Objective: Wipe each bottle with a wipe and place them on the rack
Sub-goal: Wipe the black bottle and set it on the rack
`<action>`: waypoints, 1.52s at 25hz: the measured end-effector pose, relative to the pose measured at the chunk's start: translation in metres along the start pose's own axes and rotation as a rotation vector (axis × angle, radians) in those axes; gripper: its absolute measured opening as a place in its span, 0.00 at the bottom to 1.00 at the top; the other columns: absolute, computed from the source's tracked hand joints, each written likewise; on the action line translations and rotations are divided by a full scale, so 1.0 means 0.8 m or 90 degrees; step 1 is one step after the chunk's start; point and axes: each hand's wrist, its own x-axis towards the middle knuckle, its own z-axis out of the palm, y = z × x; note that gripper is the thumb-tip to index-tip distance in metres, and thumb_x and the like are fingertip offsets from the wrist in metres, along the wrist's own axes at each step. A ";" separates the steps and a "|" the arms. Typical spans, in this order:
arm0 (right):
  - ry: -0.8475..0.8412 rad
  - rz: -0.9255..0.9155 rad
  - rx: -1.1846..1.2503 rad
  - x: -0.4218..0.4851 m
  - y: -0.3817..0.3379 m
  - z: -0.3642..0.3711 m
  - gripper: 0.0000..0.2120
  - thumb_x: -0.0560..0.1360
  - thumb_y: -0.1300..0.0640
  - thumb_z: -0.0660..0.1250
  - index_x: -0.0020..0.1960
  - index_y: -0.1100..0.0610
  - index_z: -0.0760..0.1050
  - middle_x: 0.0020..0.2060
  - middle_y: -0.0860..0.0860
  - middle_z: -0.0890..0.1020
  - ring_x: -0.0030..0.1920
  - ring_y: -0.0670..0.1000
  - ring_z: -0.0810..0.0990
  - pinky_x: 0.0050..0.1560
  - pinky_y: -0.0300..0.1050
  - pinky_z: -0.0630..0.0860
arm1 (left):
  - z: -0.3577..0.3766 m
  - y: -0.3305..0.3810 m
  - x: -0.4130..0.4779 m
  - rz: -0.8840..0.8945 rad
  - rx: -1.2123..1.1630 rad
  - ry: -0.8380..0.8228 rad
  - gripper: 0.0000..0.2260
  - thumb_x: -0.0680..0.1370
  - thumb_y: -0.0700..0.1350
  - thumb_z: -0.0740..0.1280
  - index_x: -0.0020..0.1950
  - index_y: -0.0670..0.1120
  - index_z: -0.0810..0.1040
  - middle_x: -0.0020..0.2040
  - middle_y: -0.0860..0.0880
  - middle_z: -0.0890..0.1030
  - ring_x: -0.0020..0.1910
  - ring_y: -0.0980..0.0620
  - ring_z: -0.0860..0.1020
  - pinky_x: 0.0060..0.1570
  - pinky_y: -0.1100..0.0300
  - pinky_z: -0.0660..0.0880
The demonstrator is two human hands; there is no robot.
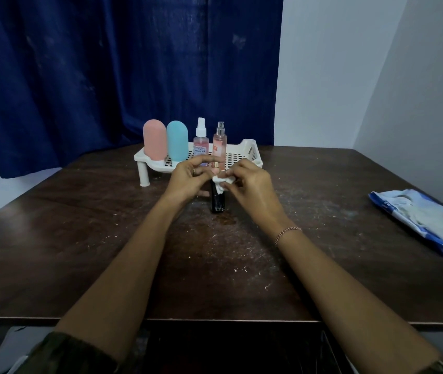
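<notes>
A small dark bottle [217, 202] with a gold neck stands upright on the table, in front of the white rack [247, 153]. My left hand [188, 176] grips its upper part. My right hand [247, 184] pinches a crumpled white wipe [223, 181] against the bottle's shoulder. On the rack stand a pink capsule bottle [154, 139], a teal capsule bottle [177, 140], a clear spray bottle [201, 141] with pink liquid and a slim pink spray bottle [219, 145].
A blue and white wipes pack [425, 222] lies at the table's right edge. The dark wooden table [107, 238] is scratched and speckled. A blue curtain [107, 63] hangs behind, with a white wall at the right.
</notes>
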 end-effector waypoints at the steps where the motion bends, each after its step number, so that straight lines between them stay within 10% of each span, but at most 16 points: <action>1: -0.045 -0.017 0.007 0.000 -0.001 -0.002 0.08 0.69 0.64 0.72 0.48 0.63 0.80 0.45 0.56 0.80 0.43 0.49 0.77 0.47 0.44 0.78 | 0.000 0.000 0.000 -0.001 -0.011 0.004 0.11 0.77 0.40 0.67 0.57 0.49 0.79 0.47 0.41 0.83 0.51 0.47 0.81 0.39 0.54 0.81; 5: -0.296 -0.054 -0.016 -0.003 -0.004 -0.009 0.08 0.69 0.63 0.72 0.47 0.62 0.81 0.46 0.54 0.81 0.43 0.45 0.74 0.47 0.39 0.74 | 0.000 0.001 -0.001 -0.011 -0.041 0.018 0.11 0.77 0.39 0.66 0.58 0.47 0.79 0.47 0.45 0.84 0.49 0.51 0.82 0.35 0.60 0.79; 11: -0.019 -0.069 -0.114 0.003 -0.008 -0.004 0.08 0.68 0.64 0.72 0.48 0.61 0.79 0.46 0.55 0.80 0.47 0.55 0.77 0.40 0.47 0.75 | 0.004 0.002 -0.001 -0.005 -0.025 0.025 0.10 0.76 0.38 0.67 0.55 0.50 0.79 0.43 0.45 0.84 0.47 0.50 0.82 0.36 0.57 0.81; 19: -0.316 -0.026 -0.014 -0.003 0.011 -0.017 0.10 0.67 0.63 0.74 0.48 0.58 0.81 0.45 0.52 0.80 0.42 0.42 0.71 0.41 0.25 0.64 | 0.004 -0.001 0.001 0.019 -0.002 0.017 0.11 0.77 0.39 0.66 0.58 0.47 0.78 0.43 0.49 0.84 0.45 0.55 0.82 0.35 0.60 0.79; 27: -0.009 0.031 0.030 -0.001 0.009 -0.010 0.08 0.69 0.65 0.72 0.48 0.59 0.79 0.45 0.53 0.78 0.45 0.50 0.76 0.46 0.44 0.75 | 0.014 -0.001 0.005 0.054 -0.032 -0.067 0.12 0.79 0.33 0.59 0.54 0.48 0.75 0.48 0.49 0.80 0.49 0.55 0.78 0.50 0.64 0.75; 34: -0.233 0.010 0.065 -0.009 0.007 -0.009 0.09 0.66 0.66 0.74 0.45 0.60 0.81 0.43 0.48 0.75 0.38 0.37 0.69 0.42 0.27 0.66 | 0.012 -0.007 0.006 -0.012 -0.128 -0.037 0.12 0.81 0.34 0.54 0.54 0.47 0.74 0.45 0.47 0.81 0.47 0.53 0.79 0.46 0.60 0.77; 38: -0.168 0.010 0.020 -0.006 0.004 -0.007 0.09 0.67 0.62 0.74 0.46 0.57 0.81 0.45 0.50 0.78 0.44 0.45 0.73 0.45 0.41 0.74 | 0.019 -0.005 0.006 -0.011 -0.171 -0.047 0.15 0.81 0.32 0.52 0.52 0.48 0.74 0.45 0.46 0.79 0.46 0.53 0.78 0.48 0.59 0.76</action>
